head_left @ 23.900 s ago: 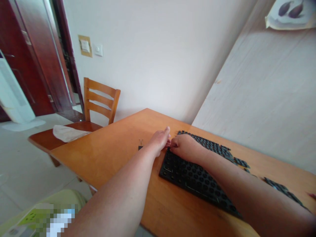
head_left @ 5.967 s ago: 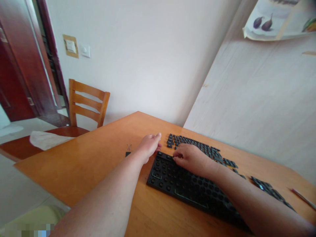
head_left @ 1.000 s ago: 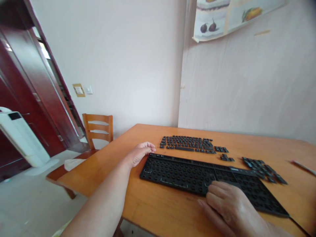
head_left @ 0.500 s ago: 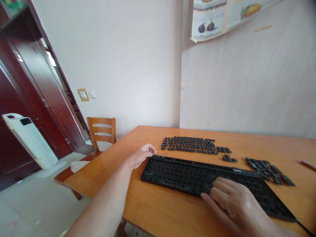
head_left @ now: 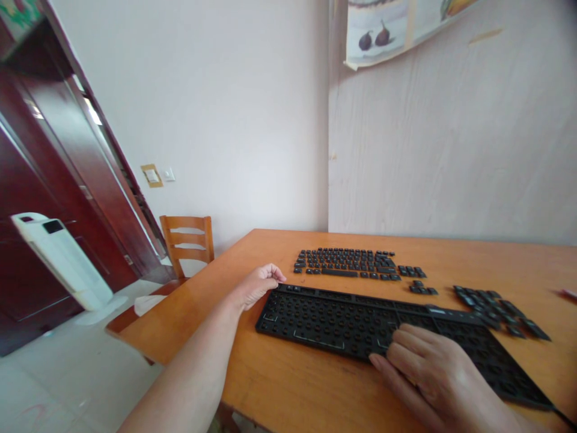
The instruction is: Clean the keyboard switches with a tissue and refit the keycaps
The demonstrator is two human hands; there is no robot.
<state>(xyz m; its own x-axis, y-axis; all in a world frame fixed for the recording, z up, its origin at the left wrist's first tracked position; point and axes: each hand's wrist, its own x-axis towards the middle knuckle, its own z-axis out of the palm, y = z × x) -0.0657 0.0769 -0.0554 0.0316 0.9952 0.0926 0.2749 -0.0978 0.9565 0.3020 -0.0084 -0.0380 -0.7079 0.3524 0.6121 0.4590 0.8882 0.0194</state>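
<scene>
A black keyboard base (head_left: pixel 333 319) with its keycaps removed lies on the orange wooden table (head_left: pixel 297 385). My left hand (head_left: pixel 258 284) rests on the table by the base's far left corner, fingers curled loosely with nothing visible in them. My right hand (head_left: pixel 428 367) lies flat on the base's near edge, fingers stretched out. Behind the base sit removed keycaps laid out in rows (head_left: pixel 345 263), a few small clusters (head_left: pixel 417 279), and a further group (head_left: pixel 498 304) at the right.
A wooden chair (head_left: pixel 188 240) stands at the table's left end, with a white cloth (head_left: pixel 146 304) on its seat. A white tower appliance (head_left: pixel 61 258) leans by the dark red door (head_left: pixel 54 198). A poster (head_left: pixel 387 30) hangs on the wall.
The view has turned from looking down the table's left end to facing the wall. My right hand has left the keyboard's top left and now lies flat on its near edge.
</scene>
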